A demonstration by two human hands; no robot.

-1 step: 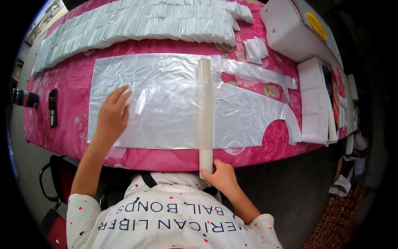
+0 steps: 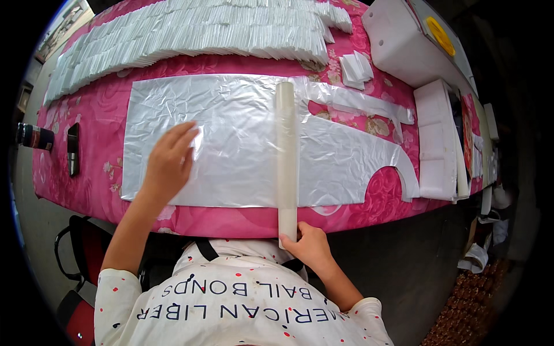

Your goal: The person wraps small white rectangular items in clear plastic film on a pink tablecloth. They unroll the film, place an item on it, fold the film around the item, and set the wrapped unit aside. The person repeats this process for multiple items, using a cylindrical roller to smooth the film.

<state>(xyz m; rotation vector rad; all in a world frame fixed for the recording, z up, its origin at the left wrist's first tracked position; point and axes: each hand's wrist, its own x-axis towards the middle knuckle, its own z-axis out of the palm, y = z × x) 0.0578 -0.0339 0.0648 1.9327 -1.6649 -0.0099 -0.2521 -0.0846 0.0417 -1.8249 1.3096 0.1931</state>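
- Right hand (image 2: pixel 309 244): fingers clamped on the near end of the pale tube (image 2: pixel 286 155), which extends away from them across the silvery sheet (image 2: pixel 236 150).
- Left hand (image 2: pixel 167 166): fingers slightly apart, over the sheet; contact unclear.
- Beyond all fingers: rows of white packets (image 2: pixel 202 37).

beneath the left hand (image 2: pixel 168 164) we see a surface (image 2: pixel 75 193) draped in pink flowered cloth, reaching well to either side of the right hand (image 2: pixel 307 245). left of the left hand and nearer the body, we have a red chair (image 2: pixel 95 248) with a black armrest, a second red chair (image 2: pixel 81 318) near it. grey floor (image 2: pixel 46 222) shows out past them. far ahead and left of the left hand we get a bright patch (image 2: pixel 63 26). right of the right hand, our room lies in deep shade.
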